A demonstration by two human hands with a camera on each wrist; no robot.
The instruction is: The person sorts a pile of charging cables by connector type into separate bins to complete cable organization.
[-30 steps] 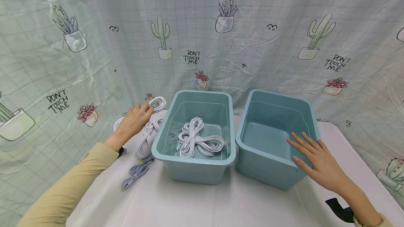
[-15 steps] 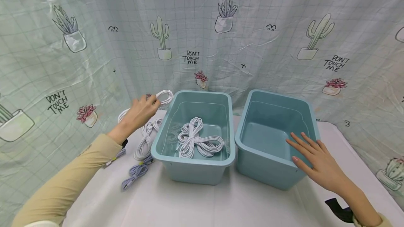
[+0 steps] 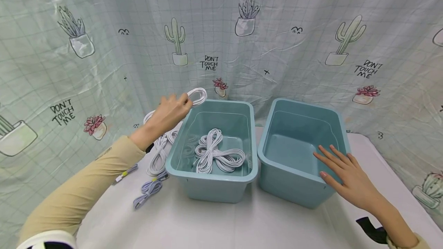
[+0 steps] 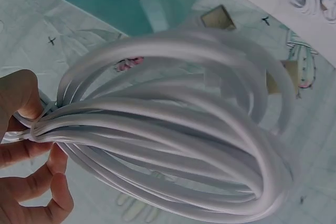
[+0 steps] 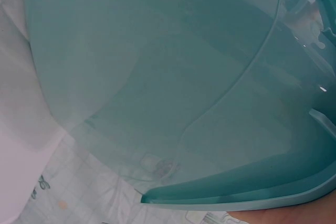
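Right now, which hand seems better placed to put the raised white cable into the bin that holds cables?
Probably the left hand: it grips the white cable bundle near the left bin, while the right hand holds no cable and rests at the right bin.

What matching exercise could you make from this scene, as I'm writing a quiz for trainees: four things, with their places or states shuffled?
Column one
1. Left hand
2. Right hand
3. Lilac cables
4. Left tub

Column two
A. On the white table, left of the tubs
B. Has bundled white cables lying inside
C. Fingers spread, at the right tub
D. Grips a coiled white cable

Right pairs: 1-D, 2-C, 3-A, 4-B
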